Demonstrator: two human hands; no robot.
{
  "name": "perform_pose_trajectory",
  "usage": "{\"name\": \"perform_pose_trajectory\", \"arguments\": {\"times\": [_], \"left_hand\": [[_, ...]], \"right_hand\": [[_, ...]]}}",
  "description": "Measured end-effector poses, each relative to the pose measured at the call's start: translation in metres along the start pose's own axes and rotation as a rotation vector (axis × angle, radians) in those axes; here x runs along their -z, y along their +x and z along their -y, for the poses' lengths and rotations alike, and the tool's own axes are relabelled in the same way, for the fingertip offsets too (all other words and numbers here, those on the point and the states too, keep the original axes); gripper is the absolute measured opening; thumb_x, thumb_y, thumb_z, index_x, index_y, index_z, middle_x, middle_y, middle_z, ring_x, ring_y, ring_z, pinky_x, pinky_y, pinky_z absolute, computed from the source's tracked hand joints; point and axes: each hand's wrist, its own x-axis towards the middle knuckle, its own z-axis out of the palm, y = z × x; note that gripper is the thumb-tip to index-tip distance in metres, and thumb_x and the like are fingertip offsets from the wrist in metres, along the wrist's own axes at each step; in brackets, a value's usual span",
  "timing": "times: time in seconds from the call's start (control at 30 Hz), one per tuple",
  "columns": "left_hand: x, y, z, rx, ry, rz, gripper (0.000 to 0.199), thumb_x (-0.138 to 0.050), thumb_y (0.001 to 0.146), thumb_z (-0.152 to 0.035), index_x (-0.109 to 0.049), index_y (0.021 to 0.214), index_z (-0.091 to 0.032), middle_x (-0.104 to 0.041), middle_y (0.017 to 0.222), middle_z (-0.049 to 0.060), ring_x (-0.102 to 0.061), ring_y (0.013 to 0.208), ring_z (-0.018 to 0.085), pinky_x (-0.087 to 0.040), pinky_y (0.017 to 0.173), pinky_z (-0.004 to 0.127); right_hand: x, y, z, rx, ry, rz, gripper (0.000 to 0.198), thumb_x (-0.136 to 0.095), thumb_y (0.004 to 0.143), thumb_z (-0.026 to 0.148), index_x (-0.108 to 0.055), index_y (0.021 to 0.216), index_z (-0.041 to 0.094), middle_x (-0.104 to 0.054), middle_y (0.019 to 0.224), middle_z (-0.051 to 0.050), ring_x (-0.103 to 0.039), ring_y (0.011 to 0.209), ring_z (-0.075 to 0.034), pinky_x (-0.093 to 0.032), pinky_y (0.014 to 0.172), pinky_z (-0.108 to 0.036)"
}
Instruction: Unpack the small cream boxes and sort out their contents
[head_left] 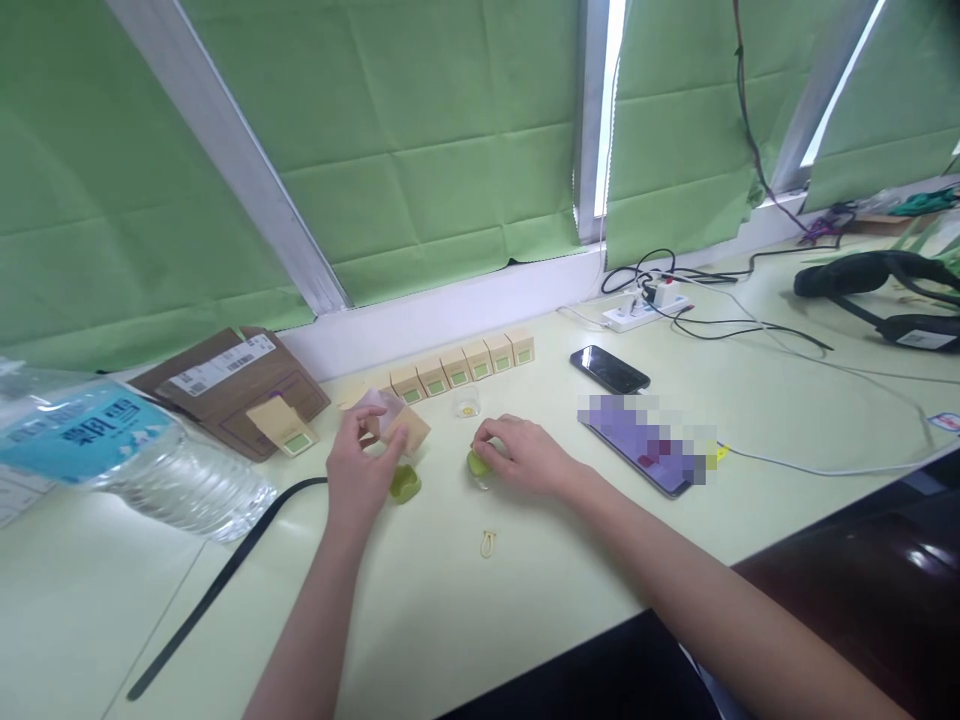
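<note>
Forearms (319,610): nearest the camera, entering from seven and four o'clock.
Small box (411,430): tan card with a pale end, toward eight o'clock of centre.
Left hand (364,460): half curled, thumb and fingers pinching the box.
Right hand (525,455): curled, fingertips gripping a green piece (478,463) (partly hidden) at six o'clock.
Box axis: ten to four o'clock, pale end toward ten.

Holding a small carton (417,430) in the left hand (361,460) — gripping a green piece (477,464) with the right hand (525,455) — near a yellow loop (488,536).
</note>
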Motion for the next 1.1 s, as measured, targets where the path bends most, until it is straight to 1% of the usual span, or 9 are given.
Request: {"name": "perform_pose_trajectory", "arguments": {"times": [0.2, 0.3, 0.4, 0.57, 0.67, 0.77, 0.87, 1.0, 1.1], "left_hand": [[0.033, 0.015, 0.036, 0.03, 0.429, -0.046, 0.049, -0.066, 0.078, -0.059, -0.062, 0.111, -0.023, -0.051, 0.12, 0.013, -0.06, 0.106, 0.031, -0.053, 0.091, 0.049], [0.05, 0.016, 0.04, 0.113, 0.664, 0.072, 0.061, -0.056, 0.081, -0.067, -0.059, 0.124, -0.023, -0.038, 0.134, 0.021, -0.06, 0.108, 0.041, -0.052, 0.086, 0.058], [0.059, 0.007, 0.033, 0.12, 0.75, 0.171, 0.066, -0.048, 0.085, -0.069, -0.054, 0.135, -0.027, -0.032, 0.141, 0.023, -0.064, 0.099, 0.04, -0.052, 0.082, 0.059], [0.072, -0.003, 0.025, 0.058, 0.737, 0.173, 0.066, -0.046, 0.089, -0.062, -0.039, 0.149, -0.035, -0.033, 0.146, 0.021, -0.066, 0.098, 0.036, -0.054, 0.082, 0.057], [0.09, 0.012, 0.036, 0.004, 0.648, 0.149, 0.076, -0.055, 0.084, -0.057, -0.033, 0.152, -0.031, -0.038, 0.144, 0.019, -0.06, 0.114, 0.036, -0.05, 0.094, 0.055], [0.107, 0.039, 0.051, -0.078, 0.481, 0.379, 0.082, -0.06, 0.078, -0.055, -0.037, 0.151, -0.025, -0.047, 0.144, 0.016, -0.052, 0.127, 0.034, -0.05, 0.098, 0.045], [0.114, 0.062, 0.058, -0.037, 0.383, 0.595, 0.061, -0.059, 0.077, -0.057, -0.06, 0.13, -0.026, -0.06, 0.136, 0.01, -0.06, 0.116, 0.028, -0.052, 0.09, 0.036], [0.111, 0.087, 0.053, 0.047, 0.486, 0.435, 0.048, -0.066, 0.071, -0.057, -0.069, 0.106, -0.025, -0.072, 0.105, 0.005, -0.067, 0.084, 0.023, -0.051, 0.074, 0.032], [0.105, 0.107, 0.05, 0.106, 0.579, 0.264, 0.046, -0.07, 0.069, -0.059, -0.068, 0.098, -0.023, -0.073, 0.095, 0.006, -0.067, 0.085, 0.025, -0.049, 0.071, 0.031]], "right_hand": [[-0.003, -0.001, 0.0, -0.001, -0.017, 0.028, 0.016, -0.049, 0.099, 0.027, -0.064, 0.097, 0.022, -0.07, 0.093, -0.005, -0.062, 0.091, -0.02, -0.042, 0.077, -0.031], [-0.002, -0.002, 0.0, -0.017, -0.01, 0.03, 0.016, -0.049, 0.099, 0.027, -0.064, 0.097, 0.022, -0.07, 0.094, -0.005, -0.063, 0.091, -0.02, -0.041, 0.077, -0.031], [-0.001, -0.002, 0.001, -0.018, -0.008, 0.036, 0.018, -0.048, 0.099, 0.028, -0.065, 0.096, 0.022, -0.07, 0.093, -0.005, -0.063, 0.088, -0.02, -0.041, 0.076, -0.031], [-0.001, -0.002, 0.001, -0.02, -0.006, 0.039, 0.018, -0.049, 0.099, 0.028, -0.065, 0.094, 0.022, -0.069, 0.091, -0.005, -0.062, 0.085, -0.02, -0.041, 0.074, -0.031], [-0.001, -0.002, 0.001, -0.028, 0.001, 0.045, 0.018, -0.05, 0.099, 0.028, -0.066, 0.093, 0.022, -0.069, 0.088, -0.004, -0.062, 0.082, -0.019, -0.04, 0.071, -0.03], [0.0, -0.002, 0.001, -0.033, 0.001, 0.05, 0.019, -0.049, 0.099, 0.029, -0.066, 0.093, 0.023, -0.069, 0.088, -0.004, -0.061, 0.081, -0.019, -0.04, 0.071, -0.029], [-0.001, -0.002, 0.002, -0.031, 0.008, 0.051, 0.02, -0.048, 0.099, 0.03, -0.065, 0.092, 0.023, -0.07, 0.088, -0.003, -0.062, 0.082, -0.019, -0.04, 0.072, -0.029], [-0.002, -0.002, 0.001, -0.023, 0.023, 0.054, 0.02, -0.048, 0.098, 0.03, -0.065, 0.091, 0.023, -0.07, 0.088, -0.003, -0.062, 0.084, -0.019, -0.041, 0.073, -0.03], [-0.002, -0.002, 0.0, -0.036, 0.019, 0.062, 0.02, -0.048, 0.098, 0.03, -0.066, 0.093, 0.023, -0.07, 0.089, -0.003, -0.063, 0.084, -0.02, -0.041, 0.074, -0.031]]}}
